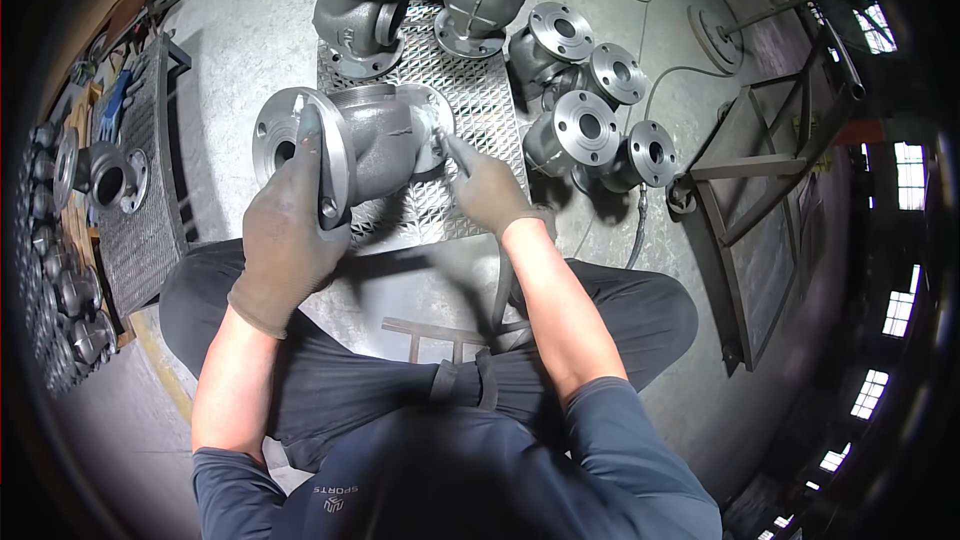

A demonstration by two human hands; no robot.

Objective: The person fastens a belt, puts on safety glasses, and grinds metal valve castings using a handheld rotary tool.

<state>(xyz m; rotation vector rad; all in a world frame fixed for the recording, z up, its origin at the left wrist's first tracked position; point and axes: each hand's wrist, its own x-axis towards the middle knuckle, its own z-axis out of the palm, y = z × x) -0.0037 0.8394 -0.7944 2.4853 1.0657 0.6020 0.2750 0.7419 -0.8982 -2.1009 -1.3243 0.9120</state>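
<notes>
The grey metal valve body [370, 145] lies on its side with its long axis running left to right, 1 round flange facing left and the other facing right, and a short threaded neck pointing up and away from the person. It is dull cast grey all over, rough on the barrel and smoother on the flange faces, with bolt holes around the left flange rim. It sits just above the near edge of a patterned steel plate [470, 90] on the floor, between the person's knees and the far row of parts. The left hand [285, 230], in a grey glove, wraps closed around the left flange, fingers over the rim and thumb on the near side. The right hand [490, 190], also gloved, is curled narrow at the right flange, its fingers pressed against the flange face; whether it pinches a small tool there is too blurred to tell. Farther away on the plate stand 2 larger valve bodies [360, 0], and to the right lie 4 smaller ones [590, 125]. A mesh rack [145, 210] stands at the left, with a row of small fittings [60, 290] beyond it.
</notes>
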